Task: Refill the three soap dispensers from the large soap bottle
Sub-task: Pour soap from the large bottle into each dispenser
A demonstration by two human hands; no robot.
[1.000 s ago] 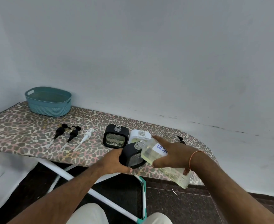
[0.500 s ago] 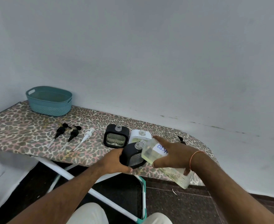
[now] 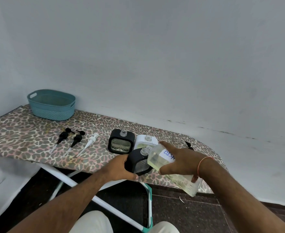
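Note:
My right hand [image 3: 180,158] grips the large clear soap bottle [image 3: 157,159], which holds yellowish liquid and is tipped with its mouth at the open neck of a black dispenser [image 3: 139,163]. My left hand [image 3: 120,169] holds that black dispenser, tilted, at the board's near edge. Behind it stand a second black dispenser [image 3: 120,142] and a white dispenser [image 3: 146,140], both with open necks. Two black pump heads [image 3: 63,136] [image 3: 78,137] and a white pump head [image 3: 92,138] lie to the left.
Everything sits on a leopard-print ironing board [image 3: 29,137] against a grey wall. A teal basket [image 3: 52,105] stands at the far left. A small black object [image 3: 188,145] lies behind my right wrist. The board's white legs and dark floor are below.
Both hands keep their holds on the dispenser and the tipped bottle. Nothing has visibly moved.

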